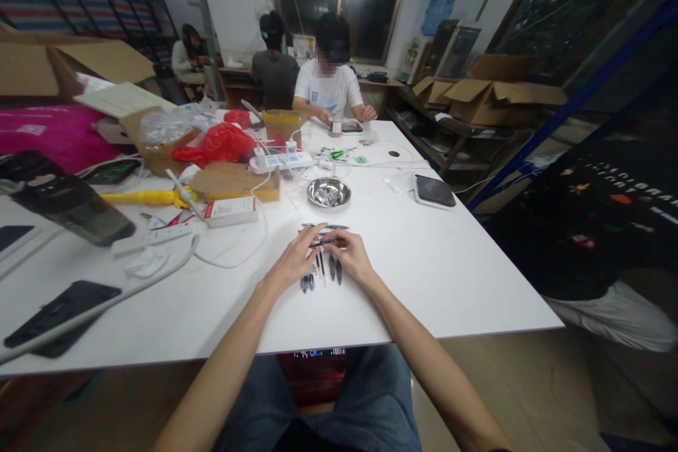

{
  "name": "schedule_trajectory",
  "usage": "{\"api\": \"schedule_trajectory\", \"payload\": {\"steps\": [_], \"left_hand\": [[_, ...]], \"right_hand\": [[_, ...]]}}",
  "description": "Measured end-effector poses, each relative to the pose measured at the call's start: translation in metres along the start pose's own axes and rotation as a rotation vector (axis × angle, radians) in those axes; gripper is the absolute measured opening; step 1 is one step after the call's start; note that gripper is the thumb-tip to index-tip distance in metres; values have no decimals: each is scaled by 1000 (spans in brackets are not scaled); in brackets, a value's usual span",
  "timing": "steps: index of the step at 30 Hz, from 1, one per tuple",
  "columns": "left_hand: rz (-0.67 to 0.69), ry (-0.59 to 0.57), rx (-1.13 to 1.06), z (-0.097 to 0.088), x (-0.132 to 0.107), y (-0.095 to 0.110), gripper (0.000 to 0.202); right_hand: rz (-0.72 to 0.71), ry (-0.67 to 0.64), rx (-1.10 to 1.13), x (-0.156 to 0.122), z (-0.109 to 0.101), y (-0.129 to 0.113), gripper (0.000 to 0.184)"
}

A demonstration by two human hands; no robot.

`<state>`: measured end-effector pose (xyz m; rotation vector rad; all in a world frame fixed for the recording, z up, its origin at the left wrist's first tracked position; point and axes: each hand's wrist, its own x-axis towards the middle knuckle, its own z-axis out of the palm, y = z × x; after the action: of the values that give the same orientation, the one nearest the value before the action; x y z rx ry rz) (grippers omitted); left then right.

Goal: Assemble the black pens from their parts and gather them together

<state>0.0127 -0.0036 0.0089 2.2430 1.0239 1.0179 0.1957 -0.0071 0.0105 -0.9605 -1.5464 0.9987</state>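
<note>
Both my hands meet over the white table (434,268). A slim black pen (325,243) lies sideways between them. My left hand (296,258) pinches its left end, and my right hand (349,254) grips its right end with bent fingers. Just beyond the hands, more dark pens (333,227) lie crosswise. Below the hands, thin refills with yellowish ends (321,265) lie lengthwise. Black pen barrels (335,268) rest to their right, and short dark pen parts (308,283) to their left. Farther back, a round metal dish (329,193) holds small pieces I cannot make out.
On the left are a dark bottle (63,198), a phone (61,318), a cable, a white-red box (232,212) and a power strip (280,161). A black-topped device (434,191) lies at right. A person (328,85) sits opposite; another (593,226) is at right.
</note>
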Motion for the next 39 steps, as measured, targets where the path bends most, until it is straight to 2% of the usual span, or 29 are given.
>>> {"api": "schedule_trajectory", "payload": {"steps": [9, 17, 25, 31, 39], "left_hand": [[-2, 61, -13, 4, -1, -8, 76], [-13, 38, -50, 10, -2, -15, 88], [53, -50, 149, 8, -2, -5, 86], [104, -33, 314, 11, -4, -2, 81], [92, 33, 137, 5, 1, 5, 82]], "right_hand": [[-30, 25, -40, -1, 1, 8, 12], [4, 31, -5, -1, 1, 9, 21], [-25, -12, -81, -1, -1, 6, 17], [-21, -37, -197, -3, 2, 5, 23], [-76, -41, -199, -4, 2, 3, 16]]}}
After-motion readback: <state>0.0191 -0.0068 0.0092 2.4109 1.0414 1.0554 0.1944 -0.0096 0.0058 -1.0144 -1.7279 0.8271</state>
